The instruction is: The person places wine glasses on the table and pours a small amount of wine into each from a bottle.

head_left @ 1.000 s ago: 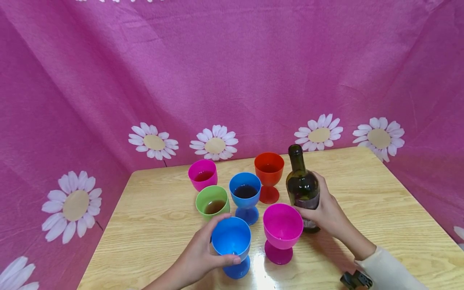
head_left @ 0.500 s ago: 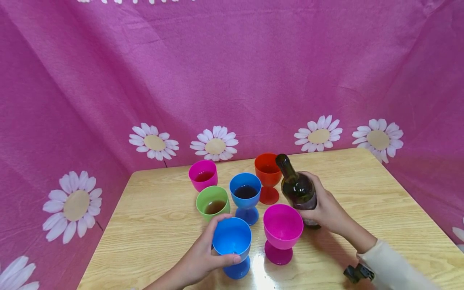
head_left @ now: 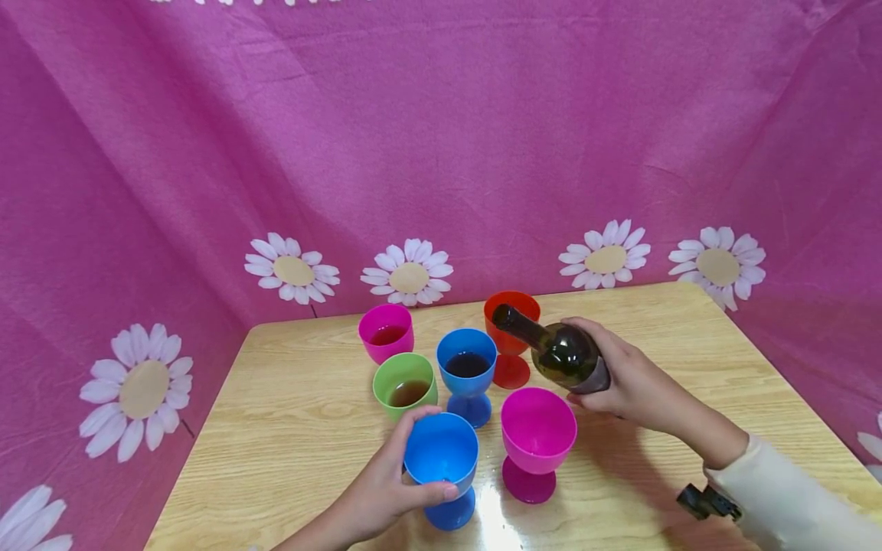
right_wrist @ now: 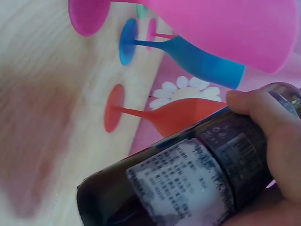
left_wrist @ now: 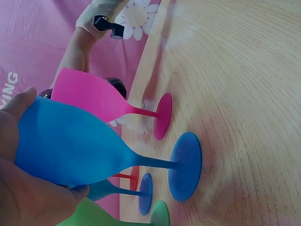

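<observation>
My left hand (head_left: 382,482) grips the bowl of the front blue goblet (head_left: 441,459), thumb on the near side. That goblet stands upright and no drink shows in it. A dark green wine bottle (head_left: 568,356) is held round its body by my right hand (head_left: 623,379). The bottle is tilted, its neck pointing left in front of the red goblet (head_left: 511,367). Its label (right_wrist: 178,183) faces the right wrist camera. Between my hands stands the front pink goblet (head_left: 537,436), with no drink visible inside. No liquid is seen leaving the bottle's mouth.
Dark drink sits in the rear blue goblet (head_left: 466,360), the green goblet (head_left: 405,383) and the back pink goblet (head_left: 386,333). They stand close together on the wooden table (head_left: 296,428). A pink flowered cloth (head_left: 441,153) hangs behind the table.
From nearly upright, the bottle has tipped steadily leftward in my right hand, and its base has left the table. The left hand and the goblets stay put.
</observation>
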A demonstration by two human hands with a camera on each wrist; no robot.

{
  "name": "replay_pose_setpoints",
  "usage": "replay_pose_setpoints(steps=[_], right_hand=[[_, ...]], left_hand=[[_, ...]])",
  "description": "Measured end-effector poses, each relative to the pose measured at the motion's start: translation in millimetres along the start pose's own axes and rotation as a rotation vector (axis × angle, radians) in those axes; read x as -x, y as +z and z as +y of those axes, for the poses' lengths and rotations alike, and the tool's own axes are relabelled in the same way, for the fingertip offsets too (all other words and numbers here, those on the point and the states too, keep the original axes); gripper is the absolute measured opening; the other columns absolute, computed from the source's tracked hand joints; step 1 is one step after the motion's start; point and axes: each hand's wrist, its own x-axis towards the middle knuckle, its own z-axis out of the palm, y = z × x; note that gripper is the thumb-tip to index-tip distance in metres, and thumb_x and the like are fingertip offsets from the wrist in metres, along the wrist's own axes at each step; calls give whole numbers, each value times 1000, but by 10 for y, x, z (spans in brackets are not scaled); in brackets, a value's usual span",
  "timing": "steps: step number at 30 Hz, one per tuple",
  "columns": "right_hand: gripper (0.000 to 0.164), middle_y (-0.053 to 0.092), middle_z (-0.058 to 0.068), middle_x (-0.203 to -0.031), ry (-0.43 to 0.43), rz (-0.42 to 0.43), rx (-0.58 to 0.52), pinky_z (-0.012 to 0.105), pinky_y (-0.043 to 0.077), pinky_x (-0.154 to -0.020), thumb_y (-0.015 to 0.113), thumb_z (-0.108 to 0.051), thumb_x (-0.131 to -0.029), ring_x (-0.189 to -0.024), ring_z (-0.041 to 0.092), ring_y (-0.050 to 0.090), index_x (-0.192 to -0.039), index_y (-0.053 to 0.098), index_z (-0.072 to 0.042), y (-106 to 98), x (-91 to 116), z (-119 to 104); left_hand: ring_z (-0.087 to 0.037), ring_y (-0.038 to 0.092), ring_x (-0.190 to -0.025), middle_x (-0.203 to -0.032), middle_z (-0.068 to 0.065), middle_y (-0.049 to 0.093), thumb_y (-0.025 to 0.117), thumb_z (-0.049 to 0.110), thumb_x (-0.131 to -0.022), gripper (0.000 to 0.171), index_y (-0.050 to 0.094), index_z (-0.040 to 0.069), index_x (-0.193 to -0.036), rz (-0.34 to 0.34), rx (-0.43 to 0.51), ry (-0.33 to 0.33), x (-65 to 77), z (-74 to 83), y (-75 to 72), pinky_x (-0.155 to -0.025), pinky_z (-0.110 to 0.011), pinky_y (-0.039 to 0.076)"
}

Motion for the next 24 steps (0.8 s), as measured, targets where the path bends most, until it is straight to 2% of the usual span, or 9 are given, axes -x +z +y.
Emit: replay_pose_setpoints(steps=[5,8,15,19,24], right_hand=[[107,63,10,-125,-44,-25,76,50,57,-88,97,-5,-61,-110,23,62,-151,41,-13,-136,-13,-101],[106,63,7,-120,-64,-44,114,48,56,-85,98,-7,-61,-105,19,60,-150,43,-15,-208,-18,-158],[100,61,4,-108,-35,-90,222,40,52,-75,96,-12,-65,-94,18,58,-150,44,-24,-315,-14,-292],[99,61,4,-100,-55,-95,297,38,50,-68,96,-15,-64,-84,17,59,-148,45,-25,-353,-13,-374],[99,61,6,-99,-53,-109,369,45,52,-70,99,-19,-63,-82,19,61,-147,46,-25,-389,-3,-485]], left_hand=[[-48,40,-138,-151,-15,41,86,37,-83,85,35,32,-151,2,-2,-10,-1,15,-1,-88,-55,59],[-48,40,-139,-151,-15,41,86,37,-83,86,35,32,-152,4,-4,-13,0,22,0,-88,-55,59],[-48,40,-139,-151,-15,41,86,37,-83,85,36,33,-151,2,-9,-2,-1,14,2,-90,-56,58],[-47,40,-139,-151,-14,41,86,37,-83,84,36,33,-151,-1,-6,4,0,6,2,-90,-56,58],[-48,39,-139,-152,-15,40,86,36,-84,84,35,33,-151,-1,1,-17,-2,13,6,-88,-55,59]])
